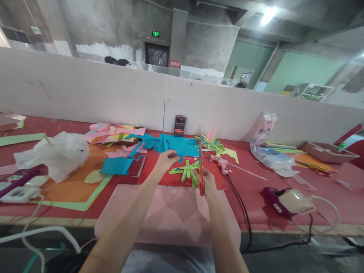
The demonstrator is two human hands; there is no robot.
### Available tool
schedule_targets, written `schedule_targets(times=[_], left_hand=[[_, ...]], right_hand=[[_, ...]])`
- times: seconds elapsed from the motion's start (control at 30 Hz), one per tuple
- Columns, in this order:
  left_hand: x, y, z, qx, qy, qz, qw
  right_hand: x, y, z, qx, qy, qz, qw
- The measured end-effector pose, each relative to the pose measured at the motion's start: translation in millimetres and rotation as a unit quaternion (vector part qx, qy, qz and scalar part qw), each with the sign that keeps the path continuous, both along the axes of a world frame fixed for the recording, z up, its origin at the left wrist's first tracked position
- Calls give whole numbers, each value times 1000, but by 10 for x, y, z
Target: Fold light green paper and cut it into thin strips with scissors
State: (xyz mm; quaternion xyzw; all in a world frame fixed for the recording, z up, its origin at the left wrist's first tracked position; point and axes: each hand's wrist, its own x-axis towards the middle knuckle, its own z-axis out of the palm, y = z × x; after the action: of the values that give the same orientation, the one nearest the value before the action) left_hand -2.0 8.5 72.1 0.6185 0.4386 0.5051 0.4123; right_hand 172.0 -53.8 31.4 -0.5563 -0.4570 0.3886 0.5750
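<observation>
My right hand [209, 180] is closed round the orange-red handles of a pair of scissors [201, 170], whose blades point up and away from me. Beside it lies a bunch of green paper strips [187, 171] on a red sheet [153, 174]. My left hand [166, 161] is held just left of the strips, its thumb and fingers curled toward each other near the edge of the blue paper [184, 145]. Whatever its fingertips pinch is too small to make out. Behind that hand a folded blue paper peak [163, 143] stands up.
To the right lies a pink glue gun [223, 165] with a black cord. Power strips [274, 201] sit on both sides. A crumpled white plastic bag [64, 153] and paper scraps [113, 132] lie left. A pink bin [330, 151] stands far right, below a white partition [227, 110].
</observation>
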Motion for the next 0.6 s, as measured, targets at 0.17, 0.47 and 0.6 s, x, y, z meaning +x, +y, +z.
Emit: schedule_targets(times=[0.17, 0.47, 0.6], left_hand=[[134, -198, -34, 109, 110, 20, 988], [301, -431, -48, 302, 378, 6, 875], [276, -407, -74, 306, 377, 3, 874]], right_hand=[[-154, 18, 157, 20, 116, 16, 993], [-132, -5, 107, 12, 133, -39, 990], [-98, -1, 42, 24, 120, -43, 992]])
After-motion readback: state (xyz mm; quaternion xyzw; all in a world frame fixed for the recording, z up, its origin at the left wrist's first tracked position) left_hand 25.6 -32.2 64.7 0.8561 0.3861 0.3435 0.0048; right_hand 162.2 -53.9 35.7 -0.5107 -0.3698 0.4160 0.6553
